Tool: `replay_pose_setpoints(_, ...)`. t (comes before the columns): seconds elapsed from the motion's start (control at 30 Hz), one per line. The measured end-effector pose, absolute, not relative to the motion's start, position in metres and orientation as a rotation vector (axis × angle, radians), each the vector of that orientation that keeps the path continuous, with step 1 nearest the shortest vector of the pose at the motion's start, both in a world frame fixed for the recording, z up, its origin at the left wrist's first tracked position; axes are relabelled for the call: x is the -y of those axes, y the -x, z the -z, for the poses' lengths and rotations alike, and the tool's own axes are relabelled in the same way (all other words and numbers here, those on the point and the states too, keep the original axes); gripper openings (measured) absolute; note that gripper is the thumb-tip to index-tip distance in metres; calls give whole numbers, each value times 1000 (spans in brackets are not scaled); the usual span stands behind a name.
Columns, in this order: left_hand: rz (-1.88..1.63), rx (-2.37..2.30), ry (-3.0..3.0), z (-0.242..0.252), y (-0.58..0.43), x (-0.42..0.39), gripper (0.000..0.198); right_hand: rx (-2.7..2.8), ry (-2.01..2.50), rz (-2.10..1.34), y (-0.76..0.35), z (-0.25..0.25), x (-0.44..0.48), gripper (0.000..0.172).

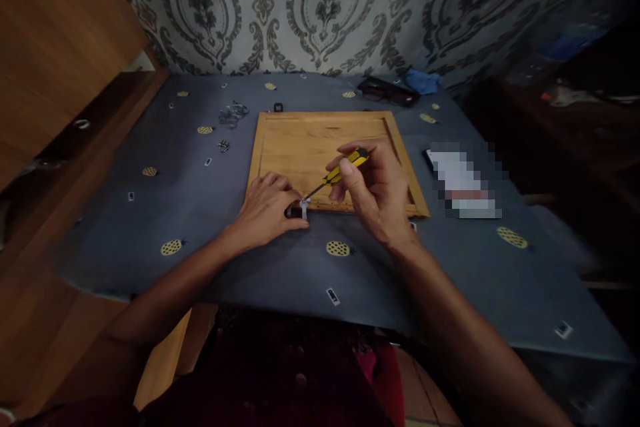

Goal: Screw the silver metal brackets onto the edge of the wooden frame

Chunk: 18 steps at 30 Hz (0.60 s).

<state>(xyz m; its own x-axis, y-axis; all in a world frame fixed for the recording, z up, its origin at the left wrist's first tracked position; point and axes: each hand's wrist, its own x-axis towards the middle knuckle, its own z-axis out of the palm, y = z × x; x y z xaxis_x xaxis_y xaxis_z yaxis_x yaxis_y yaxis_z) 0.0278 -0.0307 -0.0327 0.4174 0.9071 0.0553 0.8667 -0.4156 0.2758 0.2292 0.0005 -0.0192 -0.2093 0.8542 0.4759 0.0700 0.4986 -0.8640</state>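
Observation:
A wooden panel [300, 147] with a raised frame lies flat on a grey-blue cloth. My right hand [380, 193] is closed round a yellow-and-black screwdriver [345, 168], its tip angled down to the left at the panel's near edge. My left hand [265, 210] is closed on a small dark part with a metal bracket [299, 209], held against that edge where the tip meets it.
Loose metal fittings [233, 113] and small screws [223, 145] lie at the back left of the cloth [175, 213]. A dark case [387, 90] and a blue rag [423, 81] sit at the back. A blurred-out flat object [463, 180] lies right of the panel. A wooden cabinet [55, 33] stands left.

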Motion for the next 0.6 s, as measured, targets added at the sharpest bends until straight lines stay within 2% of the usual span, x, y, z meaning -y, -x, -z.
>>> replay_pose_setpoints(0.17, -297, -1572, -2483, 34, -27, 30, 37, 1734, 766, -1003, -230, 8, -3, 42)
replay_pose_setpoints(0.33, -297, -1564, -2490, 35, -27, 30, 41, 1742, 711, -1071, -222, 3, -11, 37)
replay_pose_setpoints(0.5, -296, -1564, -2473, 34, -28, 31, 40, 1696, 763, -1082, -210, 5, -17, 46)
replay_pose_setpoints(0.6, -288, -1564, -2476, 34, -28, 31, 39, 1684, 703, -1149, -210, 5, -17, 44)
